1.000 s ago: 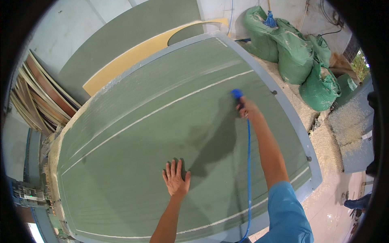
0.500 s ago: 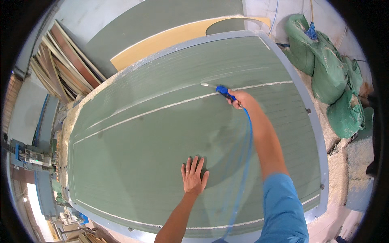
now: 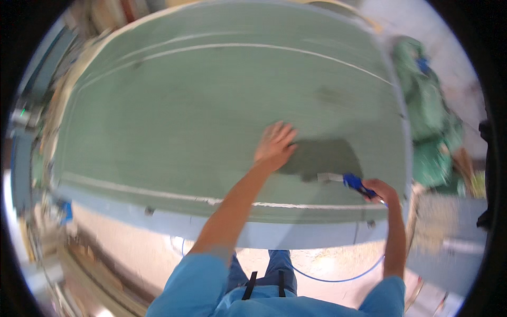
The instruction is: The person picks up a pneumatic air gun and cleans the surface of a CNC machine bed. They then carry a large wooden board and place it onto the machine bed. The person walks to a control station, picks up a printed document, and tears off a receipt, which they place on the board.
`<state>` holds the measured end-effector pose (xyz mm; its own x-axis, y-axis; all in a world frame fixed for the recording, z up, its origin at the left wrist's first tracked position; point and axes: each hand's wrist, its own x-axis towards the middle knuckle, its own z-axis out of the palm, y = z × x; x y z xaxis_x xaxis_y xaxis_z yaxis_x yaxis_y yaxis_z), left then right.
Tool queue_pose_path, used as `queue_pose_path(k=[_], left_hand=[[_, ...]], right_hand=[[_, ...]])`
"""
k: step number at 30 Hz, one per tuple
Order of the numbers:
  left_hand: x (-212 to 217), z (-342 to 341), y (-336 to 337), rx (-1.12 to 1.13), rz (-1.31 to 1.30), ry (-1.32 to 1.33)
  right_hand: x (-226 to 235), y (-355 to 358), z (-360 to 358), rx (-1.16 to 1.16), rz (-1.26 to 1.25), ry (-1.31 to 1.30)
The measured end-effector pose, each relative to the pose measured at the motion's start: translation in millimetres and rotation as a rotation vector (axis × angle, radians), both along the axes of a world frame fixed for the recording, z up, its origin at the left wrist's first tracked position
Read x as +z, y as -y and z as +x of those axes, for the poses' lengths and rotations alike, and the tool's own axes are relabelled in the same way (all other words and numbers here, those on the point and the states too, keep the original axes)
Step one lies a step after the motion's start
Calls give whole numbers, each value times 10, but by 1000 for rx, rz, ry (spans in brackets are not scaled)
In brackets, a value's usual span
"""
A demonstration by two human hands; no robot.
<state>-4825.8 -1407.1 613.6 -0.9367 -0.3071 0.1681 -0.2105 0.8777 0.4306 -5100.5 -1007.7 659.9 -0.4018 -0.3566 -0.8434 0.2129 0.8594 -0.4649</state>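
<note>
My right hand [image 3: 381,191] is closed round a blue air blow gun [image 3: 355,182], held near the right end of a large green table top [image 3: 190,116]. Its thin pale nozzle points left, above the surface close to the front white line. A blue hose [image 3: 338,280] hangs in a loop below the table's front edge. My left hand [image 3: 277,141] is laid on the green surface around its middle, fingers stretched out and holding nothing. Motion blurs both hands a little.
A pale blue-grey rim [image 3: 264,232] with dark knobs borders the table. Full green sacks [image 3: 425,100] stand beyond its right end. A grey-blue slab [image 3: 449,232] lies at the lower right. Machinery [image 3: 26,119] stands at the far left. White lines [image 3: 174,51] cross the green surface.
The view has shifted down toward the table's front edge and my legs. My right hand has brought the air blow gun from the far white line back to the front one. My left hand stays flat.
</note>
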Motion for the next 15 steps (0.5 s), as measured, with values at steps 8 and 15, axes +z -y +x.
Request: queue_pose_path(k=[8,15], left_hand=[[164,2057,1035,301,-97,268],[115,1661,1981,247,-156,236]], right_hand=[[-1306,1097,565,-1272,-762,4],[-1115,4075,1254,39,-649,357]])
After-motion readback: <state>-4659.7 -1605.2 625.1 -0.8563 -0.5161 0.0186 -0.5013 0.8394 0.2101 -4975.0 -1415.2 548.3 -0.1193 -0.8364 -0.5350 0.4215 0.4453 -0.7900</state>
